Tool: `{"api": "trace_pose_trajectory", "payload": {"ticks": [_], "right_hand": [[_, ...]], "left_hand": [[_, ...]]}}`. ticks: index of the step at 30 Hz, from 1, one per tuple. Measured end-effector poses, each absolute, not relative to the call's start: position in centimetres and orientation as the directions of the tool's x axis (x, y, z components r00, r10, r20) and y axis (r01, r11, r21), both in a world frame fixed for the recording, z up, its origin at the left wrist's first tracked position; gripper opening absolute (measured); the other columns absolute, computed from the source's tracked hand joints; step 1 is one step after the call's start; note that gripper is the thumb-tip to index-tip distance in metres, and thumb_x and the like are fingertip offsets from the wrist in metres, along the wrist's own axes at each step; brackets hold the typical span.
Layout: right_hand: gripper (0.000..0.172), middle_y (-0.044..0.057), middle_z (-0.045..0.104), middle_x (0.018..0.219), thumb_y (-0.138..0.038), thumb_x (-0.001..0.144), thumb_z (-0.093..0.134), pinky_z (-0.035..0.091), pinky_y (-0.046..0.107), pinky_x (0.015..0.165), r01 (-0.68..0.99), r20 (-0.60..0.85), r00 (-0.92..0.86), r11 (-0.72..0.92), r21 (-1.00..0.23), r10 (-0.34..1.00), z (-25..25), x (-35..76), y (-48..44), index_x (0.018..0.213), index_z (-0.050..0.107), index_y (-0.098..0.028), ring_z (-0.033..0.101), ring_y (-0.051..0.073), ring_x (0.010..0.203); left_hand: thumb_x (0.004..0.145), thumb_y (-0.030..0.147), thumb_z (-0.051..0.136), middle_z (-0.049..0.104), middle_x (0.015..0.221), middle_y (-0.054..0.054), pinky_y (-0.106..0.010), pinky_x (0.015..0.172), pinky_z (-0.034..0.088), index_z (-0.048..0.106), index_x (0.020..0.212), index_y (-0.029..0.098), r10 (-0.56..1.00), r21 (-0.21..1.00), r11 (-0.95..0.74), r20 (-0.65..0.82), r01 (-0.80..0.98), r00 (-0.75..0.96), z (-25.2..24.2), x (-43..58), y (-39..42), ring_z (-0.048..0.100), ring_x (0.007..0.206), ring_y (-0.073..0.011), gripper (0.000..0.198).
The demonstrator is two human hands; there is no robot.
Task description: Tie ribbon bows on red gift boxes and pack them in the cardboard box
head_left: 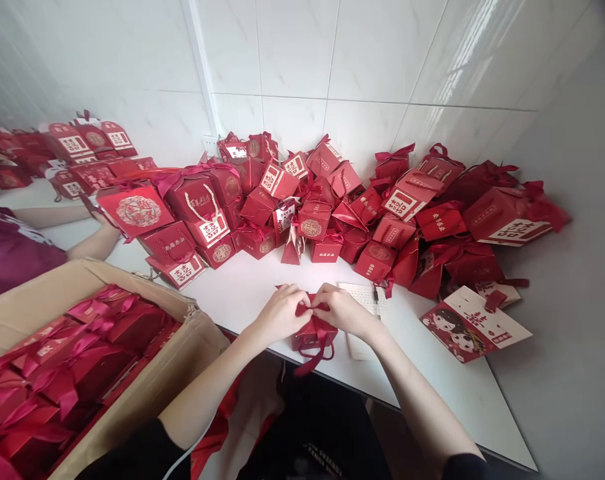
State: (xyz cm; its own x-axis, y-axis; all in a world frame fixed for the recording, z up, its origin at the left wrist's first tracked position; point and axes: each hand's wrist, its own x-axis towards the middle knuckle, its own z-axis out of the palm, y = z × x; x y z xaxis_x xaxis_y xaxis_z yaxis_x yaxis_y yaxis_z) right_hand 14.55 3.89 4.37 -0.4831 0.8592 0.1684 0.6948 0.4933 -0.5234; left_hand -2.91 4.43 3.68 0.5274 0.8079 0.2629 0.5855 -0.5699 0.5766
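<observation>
A small red gift box stands on the white table near its front edge, directly before me. Over its top, my left hand pinches a dark red ribbon. My right hand pinches the same ribbon from the other side, the fingertips of both hands almost meeting. A ribbon tail hangs down the box's near side, beside a twisted red cord handle. The fingers partly cover the box top, so the shape of the knot is hidden.
Red gift boxes are heaped along the wall. An open notebook with a pen lies at right, near a printed cartoon box. A carton of ribboned boxes stands at left. Another person's arm reaches in beyond it.
</observation>
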Motion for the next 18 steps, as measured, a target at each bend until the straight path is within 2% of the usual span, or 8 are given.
{"api": "trace_pose_trajectory", "payload": {"ticks": [5,8,12,15,18], "right_hand": [[0.017,0.003,0.051,0.075,-0.008,0.080,0.053,0.043,0.026,0.063,0.762,0.120,-0.466,0.466,-0.449,0.877,3.8,14.2,3.6,0.067,0.061,-0.015,0.052,0.013,0.063],[0.018,0.003,0.049,0.078,-0.007,0.085,0.047,0.043,0.025,0.063,0.742,0.115,-0.490,0.482,-0.466,0.864,3.9,14.5,3.4,0.072,0.057,-0.015,0.051,0.013,0.064],[0.016,0.004,0.048,0.081,-0.004,0.084,0.045,0.044,0.026,0.065,0.716,0.117,-0.495,0.481,-0.506,0.861,3.8,14.9,3.2,0.075,0.051,-0.016,0.050,0.014,0.067],[0.017,0.004,0.048,0.082,-0.005,0.085,0.043,0.045,0.028,0.069,0.682,0.132,-0.493,0.476,-0.554,0.860,3.9,15.2,3.1,0.075,0.049,-0.017,0.050,0.014,0.069],[0.017,0.004,0.049,0.082,-0.007,0.086,0.040,0.045,0.029,0.071,0.646,0.157,-0.491,0.479,-0.594,0.857,3.9,15.3,3.1,0.076,0.048,-0.018,0.051,0.014,0.071]], "left_hand": [[0.073,0.019,0.055,0.056,0.083,-0.005,-0.039,0.081,0.044,0.058,0.074,0.019,0.812,0.520,-0.562,0.197,0.644,0.549,2.4,-2.5,4.8,0.052,0.085,-0.0230,0.003],[0.074,0.020,0.055,0.056,0.085,-0.005,-0.039,0.078,0.044,0.058,0.075,0.018,0.822,0.471,-0.553,0.177,0.687,0.541,2.4,-2.1,4.8,0.053,0.083,-0.0233,0.003],[0.078,0.016,0.050,0.055,0.085,-0.006,-0.039,0.076,0.044,0.055,0.073,0.018,0.804,0.415,-0.582,0.168,0.699,0.570,2.4,-1.9,4.7,0.054,0.082,-0.0227,0.007],[0.083,0.016,0.045,0.052,0.086,-0.005,-0.037,0.076,0.045,0.050,0.075,0.018,0.768,0.465,-0.625,0.226,0.627,0.599,2.1,-2.2,4.6,0.053,0.083,-0.0211,0.010],[0.086,0.018,0.039,0.049,0.086,-0.005,-0.035,0.075,0.046,0.044,0.077,0.019,0.784,0.544,-0.608,0.292,0.579,0.548,1.5,-2.5,4.6,0.052,0.082,-0.0195,0.010]]}}
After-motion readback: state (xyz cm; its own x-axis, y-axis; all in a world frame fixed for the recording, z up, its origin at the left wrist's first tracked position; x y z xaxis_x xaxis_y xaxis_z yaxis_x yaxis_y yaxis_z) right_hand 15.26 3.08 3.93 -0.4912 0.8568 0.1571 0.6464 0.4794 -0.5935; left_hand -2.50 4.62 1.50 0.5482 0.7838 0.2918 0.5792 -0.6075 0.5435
